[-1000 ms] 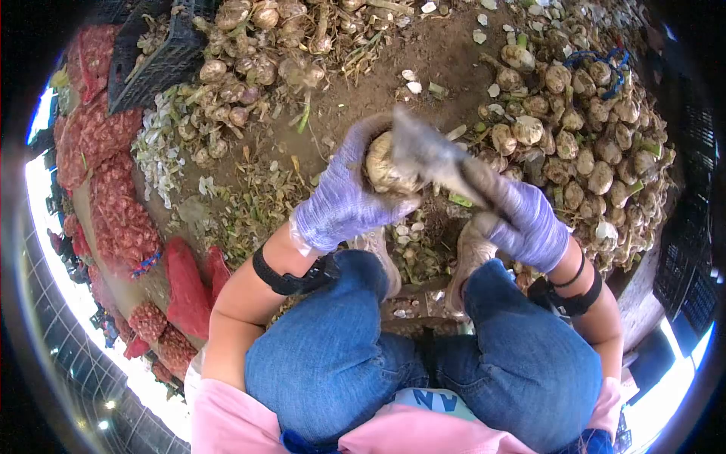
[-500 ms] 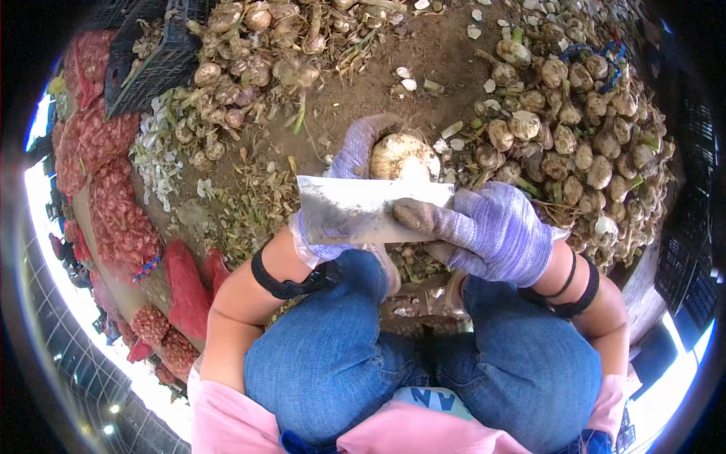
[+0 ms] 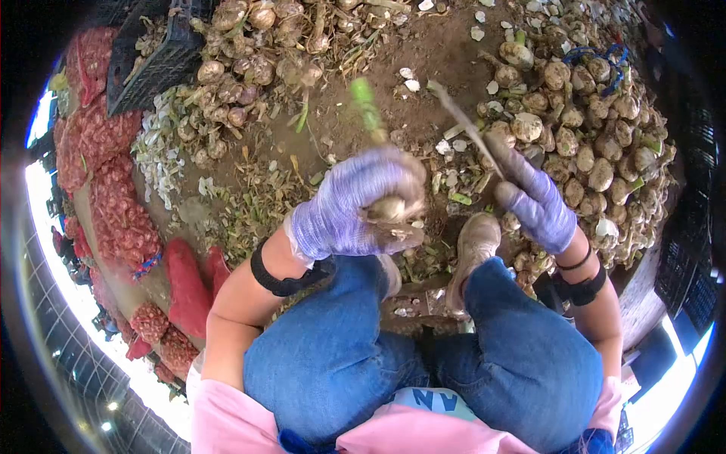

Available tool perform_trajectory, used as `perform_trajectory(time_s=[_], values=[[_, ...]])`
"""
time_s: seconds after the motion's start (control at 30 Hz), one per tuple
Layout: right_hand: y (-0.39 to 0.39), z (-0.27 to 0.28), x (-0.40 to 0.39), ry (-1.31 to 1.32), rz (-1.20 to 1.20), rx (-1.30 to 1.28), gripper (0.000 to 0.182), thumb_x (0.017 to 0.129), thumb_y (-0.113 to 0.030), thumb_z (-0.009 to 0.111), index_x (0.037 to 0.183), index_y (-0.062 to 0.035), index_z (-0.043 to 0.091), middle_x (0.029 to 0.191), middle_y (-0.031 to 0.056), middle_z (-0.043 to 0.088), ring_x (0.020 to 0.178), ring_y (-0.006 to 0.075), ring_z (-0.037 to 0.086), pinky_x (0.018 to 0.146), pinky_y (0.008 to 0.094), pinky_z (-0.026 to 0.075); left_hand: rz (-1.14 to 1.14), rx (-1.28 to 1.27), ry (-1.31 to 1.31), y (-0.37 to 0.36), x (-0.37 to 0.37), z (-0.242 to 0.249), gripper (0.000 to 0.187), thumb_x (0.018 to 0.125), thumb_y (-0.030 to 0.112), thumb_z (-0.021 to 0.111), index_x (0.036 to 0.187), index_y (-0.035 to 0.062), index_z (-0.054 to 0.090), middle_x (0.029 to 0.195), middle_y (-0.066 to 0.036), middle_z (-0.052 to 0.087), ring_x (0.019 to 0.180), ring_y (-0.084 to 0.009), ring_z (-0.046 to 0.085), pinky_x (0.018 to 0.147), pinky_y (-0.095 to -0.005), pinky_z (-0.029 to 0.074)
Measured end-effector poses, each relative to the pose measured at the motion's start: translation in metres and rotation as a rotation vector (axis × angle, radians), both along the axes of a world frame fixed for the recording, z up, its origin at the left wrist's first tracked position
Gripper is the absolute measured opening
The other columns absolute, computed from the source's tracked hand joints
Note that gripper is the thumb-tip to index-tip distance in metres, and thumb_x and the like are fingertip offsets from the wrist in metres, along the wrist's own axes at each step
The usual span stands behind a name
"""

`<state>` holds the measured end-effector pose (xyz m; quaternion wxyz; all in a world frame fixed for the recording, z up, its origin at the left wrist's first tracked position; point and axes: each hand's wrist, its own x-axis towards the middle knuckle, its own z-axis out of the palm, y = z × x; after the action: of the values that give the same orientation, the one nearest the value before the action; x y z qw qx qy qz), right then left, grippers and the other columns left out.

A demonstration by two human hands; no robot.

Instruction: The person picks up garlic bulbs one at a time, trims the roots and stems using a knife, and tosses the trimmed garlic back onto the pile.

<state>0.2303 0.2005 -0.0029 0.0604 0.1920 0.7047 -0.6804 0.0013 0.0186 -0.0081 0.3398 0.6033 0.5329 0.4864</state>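
Observation:
My left hand, in a purple knit glove with soiled fingertips, is closed around a garlic bulb; the fingers hide much of it. A blurred green stem piece shows just above the knuckles. To the right, my right hand, gloved alike, grips a broad-bladed knife. Its blade is nearly edge-on and slants up to the left, apart from the bulb.
A heap of garlic bulbs lies at right, and another pile at upper left. Red mesh sacks and a black crate stand at left. Peelings and cut stems litter the dirt between my shoes and the piles.
The knife has swung from flat across the bulb to edge-on at the right, away from it. My left hand has turned and come nearer with the bulb; the green stem piece now shows.

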Motion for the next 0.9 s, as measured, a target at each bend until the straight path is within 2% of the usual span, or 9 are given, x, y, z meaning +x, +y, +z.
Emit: perform_trajectory(time_s=[0.23,0.37,0.43,0.5,0.57,0.7,0.83,0.87,0.9], values=[[-0.005,0.033,-0.022,0.035,0.204,0.035,0.054,0.097,-0.026,0.05,0.144,-0.0043,0.038,0.126,0.0204,0.059,0.111,0.0299,0.061,0.093,0.0351,0.047,-0.342,0.033,0.255,0.003,-0.005,-0.002,0.026,0.072,0.024,0.08,0.07,0.0112,0.058,0.074,-0.005,0.059,0.065,-0.0263,0.06,0.056,-0.0396,0.046],[-0.01,0.012,-0.026,0.05,0.206,0.138,0.054,0.096,-0.03,0.051,0.144,-0.0087,0.04,0.091,0.0173,0.066,0.08,0.0269,0.065,0.075,0.0355,0.05,-0.407,0.011,0.435,0.002,-0.002,0.004,0.028,0.072,0.026,0.077,0.067,0.01,0.055,0.073,-0.006,0.054,0.066,-0.0275,0.058,0.057,-0.0401,0.047],[0.012,-0.001,-0.015,-0.263,0.31,0.157,0.053,0.097,-0.031,0.05,0.145,-0.0102,0.04,0.073,0.0084,0.066,0.062,0.0167,0.06,0.065,0.0309,0.05,-0.312,-0.003,0.47,-0.002,-0.013,0.011,0.027,0.072,0.024,0.077,0.066,0.0105,0.055,0.07,-0.004,0.056,0.064,-0.0251,0.059,0.057,-0.0381,0.048],[0.02,-0.051,0.032,-0.43,0.378,0.427,0.054,0.093,-0.028,0.052,0.141,-0.0063,0.042,0.089,0.023,0.065,0.084,0.0307,0.067,0.076,0.0384,0.05,-0.123,0.038,0.44,-0.013,-0.037,0.006,0.028,0.071,0.022,0.079,0.066,0.0114,0.054,0.07,-0.002,0.059,0.063,-0.0224,0.059,0.055,-0.0351,0.049],[0.008,-0.058,0.037,-0.473,0.226,0.243,0.052,0.093,-0.027,0.052,0.142,-0.0102,0.043,0.087,0.0208,0.064,0.075,0.0288,0.065,0.072,0.0371,0.051,0.236,-0.214,0.168,-0.028,-0.051,-0.011,0.024,0.083,0.024,0.073,0.073,0.0095,0.058,0.067,-0.001,0.059,0.064,-0.0173,0.06,0.06,-0.0336,0.05],[-0.019,-0.039,0.001,-0.497,0.221,-0.05,0.052,0.093,-0.03,0.054,0.142,-0.0138,0.043,0.095,0.0209,0.066,0.076,0.0257,0.066,0.075,0.0363,0.051,0.394,-0.251,-0.437,0.011,-0.014,0.002,0.049,0.083,0.027,0.074,0.122,0.0069,0.053,0.111,-0.012,0.061,0.106,-0.0262,0.06,0.09,-0.0375,0.052],[-0.027,-0.045,0.004,-0.304,0.351,0.184,0.061,0.087,-0.027,0.058,0.143,-0.0128,0.04,0.102,0.0261,0.065,0.09,0.036,0.067,0.082,0.0404,0.051,0.276,0.063,0.325,0.044,-0.021,0.028,0.053,0.079,0.022,0.074,0.126,0.0099,0.053,0.127,-0.015,0.054,0.122,-0.0327,0.051,0.102,-0.0412,0.045],[-0.023,-0.03,-0.003,-0.406,0.385,0.151,0.065,0.084,-0.025,0.058,0.144,-0.0116,0.038,0.105,0.0269,0.063,0.093,0.0385,0.065,0.084,0.0399,0.051,0.453,-0.31,0.217,0.042,-0.035,0.03,0.054,0.077,0.018,0.072,0.127,0.0095,0.053,0.128,-0.017,0.053,0.119,-0.0295,0.052,0.103,-0.0415,0.045],[-0.022,-0.038,0.002,-0.374,0.358,0.178,0.066,0.084,-0.025,0.058,0.145,-0.0115,0.037,0.104,0.0269,0.064,0.094,0.0383,0.065,0.084,0.0399,0.051,0.638,-0.589,0.056,0.044,-0.057,0.011,0.067,0.081,0.042,0.074,0.133,0.0073,0.049,0.134,-0.02,0.048,0.124,-0.0314,0.048,0.105,-0.0422,0.043]])
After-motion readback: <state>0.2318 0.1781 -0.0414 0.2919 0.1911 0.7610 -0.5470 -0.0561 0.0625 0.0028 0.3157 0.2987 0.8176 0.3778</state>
